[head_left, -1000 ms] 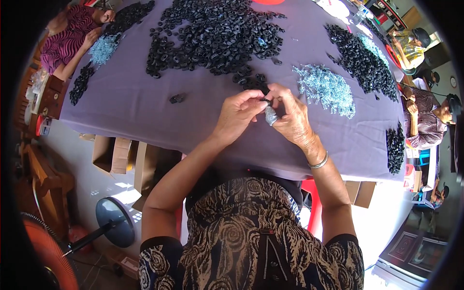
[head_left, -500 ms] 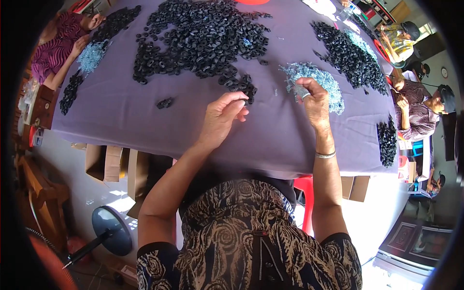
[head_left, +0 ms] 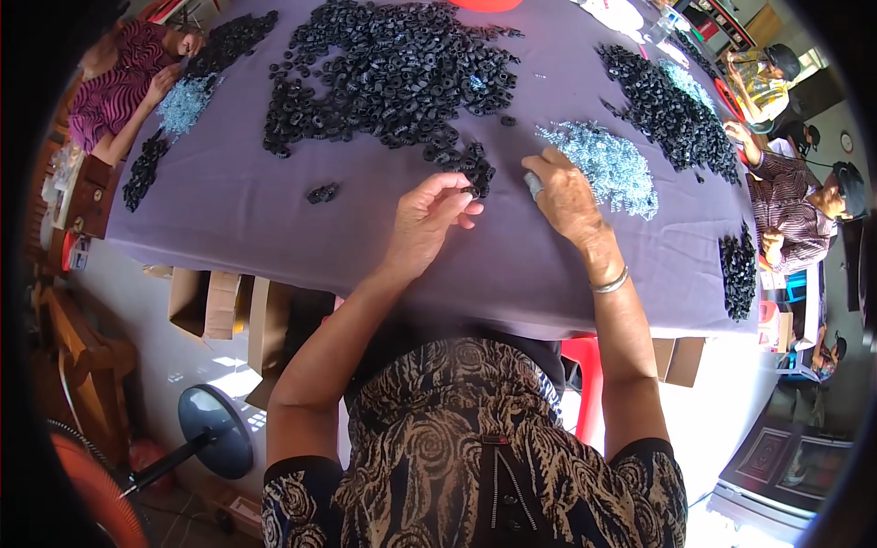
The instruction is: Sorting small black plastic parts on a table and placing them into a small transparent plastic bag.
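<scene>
My left hand pinches a small black ring-shaped part between thumb and fingertips, just above the cloth. That hand is beside a narrow tail of similar parts running down from the large black pile. My right hand is at the near left side of a heap of tiny pale-blue, shiny springs. Its fingers are bent and pressed together, and a pale cover wraps one finger. Anything between those fingertips is too small or hidden to make out.
A purple cloth covers the table. A small black cluster lies left of my left hand. Further black piles and springs lie toward both sides, where other people sit. A standing fan base is at lower left.
My right hand has moved left and slightly down, from over the spring heap toward my left hand. My left hand keeps its pinch on the black part. The whole view has shifted slightly.
</scene>
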`<action>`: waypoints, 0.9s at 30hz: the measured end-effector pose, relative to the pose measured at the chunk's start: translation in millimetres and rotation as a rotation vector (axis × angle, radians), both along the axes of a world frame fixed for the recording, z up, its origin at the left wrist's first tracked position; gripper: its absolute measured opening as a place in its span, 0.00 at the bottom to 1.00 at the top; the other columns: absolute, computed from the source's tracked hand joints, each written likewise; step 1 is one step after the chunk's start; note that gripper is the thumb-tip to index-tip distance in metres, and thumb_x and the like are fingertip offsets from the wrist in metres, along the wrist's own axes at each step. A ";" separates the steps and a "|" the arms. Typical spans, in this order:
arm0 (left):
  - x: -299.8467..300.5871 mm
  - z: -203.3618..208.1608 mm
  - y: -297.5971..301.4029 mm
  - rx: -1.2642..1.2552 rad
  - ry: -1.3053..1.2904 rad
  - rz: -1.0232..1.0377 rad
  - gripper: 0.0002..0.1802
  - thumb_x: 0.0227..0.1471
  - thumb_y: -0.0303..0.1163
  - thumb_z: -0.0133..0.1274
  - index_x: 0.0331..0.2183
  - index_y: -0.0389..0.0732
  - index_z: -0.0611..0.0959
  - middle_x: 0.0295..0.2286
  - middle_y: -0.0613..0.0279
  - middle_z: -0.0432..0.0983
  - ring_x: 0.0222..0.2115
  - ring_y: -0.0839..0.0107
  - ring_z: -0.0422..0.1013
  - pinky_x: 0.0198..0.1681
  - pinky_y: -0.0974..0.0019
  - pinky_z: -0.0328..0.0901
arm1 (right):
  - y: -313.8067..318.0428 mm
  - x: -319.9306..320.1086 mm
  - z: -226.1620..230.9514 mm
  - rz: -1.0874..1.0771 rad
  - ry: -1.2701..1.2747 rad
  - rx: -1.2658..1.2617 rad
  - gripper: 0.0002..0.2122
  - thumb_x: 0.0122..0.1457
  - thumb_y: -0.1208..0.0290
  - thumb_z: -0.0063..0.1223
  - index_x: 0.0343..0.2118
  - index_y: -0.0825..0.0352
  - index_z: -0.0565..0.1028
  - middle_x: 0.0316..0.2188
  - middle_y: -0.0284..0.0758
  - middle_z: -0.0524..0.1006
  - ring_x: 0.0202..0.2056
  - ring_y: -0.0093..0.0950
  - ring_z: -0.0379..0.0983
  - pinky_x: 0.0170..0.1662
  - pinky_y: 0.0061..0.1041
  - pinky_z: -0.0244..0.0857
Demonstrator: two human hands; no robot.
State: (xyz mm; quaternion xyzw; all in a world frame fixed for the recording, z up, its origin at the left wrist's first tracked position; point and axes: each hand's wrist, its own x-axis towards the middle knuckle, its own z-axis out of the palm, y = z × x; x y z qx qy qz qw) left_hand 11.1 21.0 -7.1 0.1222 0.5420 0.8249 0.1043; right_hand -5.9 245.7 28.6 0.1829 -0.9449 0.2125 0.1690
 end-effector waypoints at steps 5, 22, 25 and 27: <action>0.9 -0.7 -1.2 0.019 0.022 0.028 0.11 0.56 0.24 0.49 0.42 0.35 0.76 0.34 0.59 0.75 0.33 0.72 0.74 0.34 0.69 0.70 | -8.4 1.9 1.7 -0.037 0.035 0.080 0.10 0.43 0.85 0.51 0.31 0.70 0.74 0.25 0.40 0.72 0.29 0.40 0.72 0.34 0.35 0.67; 2.4 3.0 -0.8 -0.010 -0.019 0.046 0.12 0.56 0.24 0.48 0.44 0.35 0.75 0.36 0.58 0.75 0.36 0.69 0.75 0.37 0.66 0.72 | -27.3 3.9 -3.8 -0.007 -0.172 -0.433 0.04 0.50 0.83 0.53 0.28 0.69 0.72 0.20 0.28 0.71 0.24 0.15 0.67 0.28 0.18 0.63; 1.8 2.7 -1.3 -0.004 -0.012 0.033 0.12 0.56 0.23 0.48 0.44 0.35 0.74 0.36 0.57 0.75 0.36 0.68 0.75 0.37 0.66 0.72 | -26.5 3.2 -2.8 -0.018 -0.221 -0.467 0.05 0.51 0.83 0.53 0.30 0.68 0.72 0.22 0.26 0.72 0.26 0.12 0.67 0.29 0.15 0.62; 1.2 2.0 -1.5 0.002 -0.017 0.030 0.12 0.56 0.23 0.48 0.44 0.35 0.74 0.36 0.57 0.75 0.36 0.68 0.75 0.37 0.66 0.72 | -30.3 1.9 -7.8 0.021 -0.219 -0.560 0.05 0.52 0.84 0.52 0.31 0.68 0.73 0.23 0.26 0.72 0.27 0.12 0.66 0.30 0.15 0.62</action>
